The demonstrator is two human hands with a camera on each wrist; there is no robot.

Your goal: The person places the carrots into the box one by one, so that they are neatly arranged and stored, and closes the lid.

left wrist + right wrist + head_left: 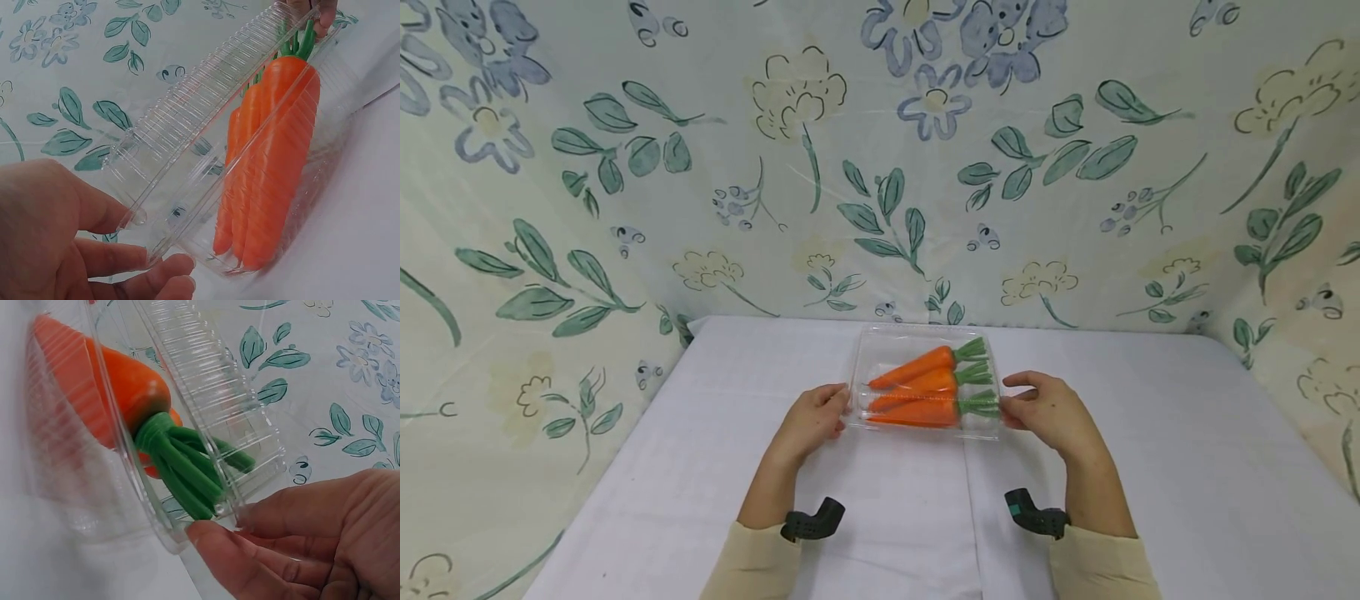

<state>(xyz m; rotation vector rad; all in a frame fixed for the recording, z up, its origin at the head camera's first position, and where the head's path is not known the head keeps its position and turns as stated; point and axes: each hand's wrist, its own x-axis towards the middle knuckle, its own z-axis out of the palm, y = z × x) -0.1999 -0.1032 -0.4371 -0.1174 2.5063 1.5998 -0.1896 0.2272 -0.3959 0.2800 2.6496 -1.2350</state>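
A clear plastic clamshell box (868, 340) holds three orange carrots (925, 412) with green tops pointing right. Its ribbed lid (181, 115) stands at an angle over the base, and a gap shows between their rims at the left corner. My left hand (812, 421) grips the box's left end, thumb on the lid's rim and fingers at the lower rim. At the opposite end my right hand (1054, 417) pinches the near corner beside the carrot tops (187, 465). The undersides of the carrots are hidden.
A white cloth covers the table (700, 492), with a crease running toward the front. Flower-printed fabric (880, 233) hangs behind and at both sides. Each wrist carries a black camera mount (812, 521).
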